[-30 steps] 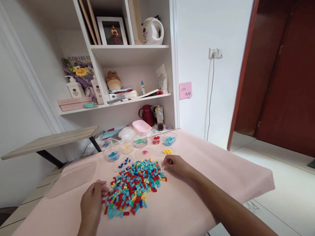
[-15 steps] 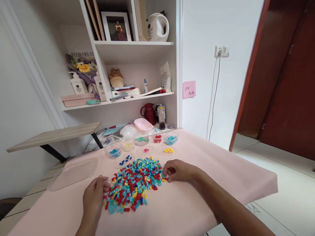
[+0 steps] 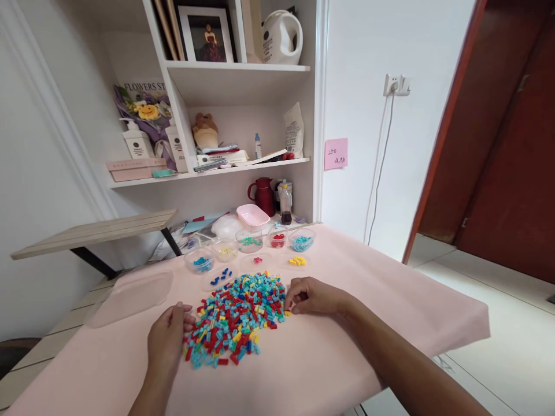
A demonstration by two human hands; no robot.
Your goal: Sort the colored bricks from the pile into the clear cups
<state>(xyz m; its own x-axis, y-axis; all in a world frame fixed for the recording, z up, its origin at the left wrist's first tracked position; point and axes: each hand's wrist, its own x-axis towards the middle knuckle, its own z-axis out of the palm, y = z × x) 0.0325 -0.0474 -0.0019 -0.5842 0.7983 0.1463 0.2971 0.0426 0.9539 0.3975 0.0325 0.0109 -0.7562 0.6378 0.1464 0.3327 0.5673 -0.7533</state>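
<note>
A heap of small plastic building bricks (image 3: 236, 318), mostly turquoise and red with some yellow, blue and green, lies on the pink tabletop (image 3: 299, 370). At its right edge my right hand (image 3: 314, 296) has thumb and forefinger pinched on a small red brick, mostly covered by the fingertips. A yellow brick (image 3: 287, 312) lies just beneath them. My left hand (image 3: 169, 332) rests at the heap's left edge, its fingers loosely bent and apart, with nothing seen in it.
Behind the heap stand clear tubs of sorted bricks: blue (image 3: 202, 264), green (image 3: 250, 241), red (image 3: 278, 237) and turquoise (image 3: 301, 241). Yellow bricks (image 3: 297, 261) lie on a clear lid. A larger clear lid (image 3: 130, 297) is at left, beside a wooden riser (image 3: 95, 234).
My right fingertips have drawn together around a red brick at the heap's edge. My left hand stays in place. The view has shifted slightly.
</note>
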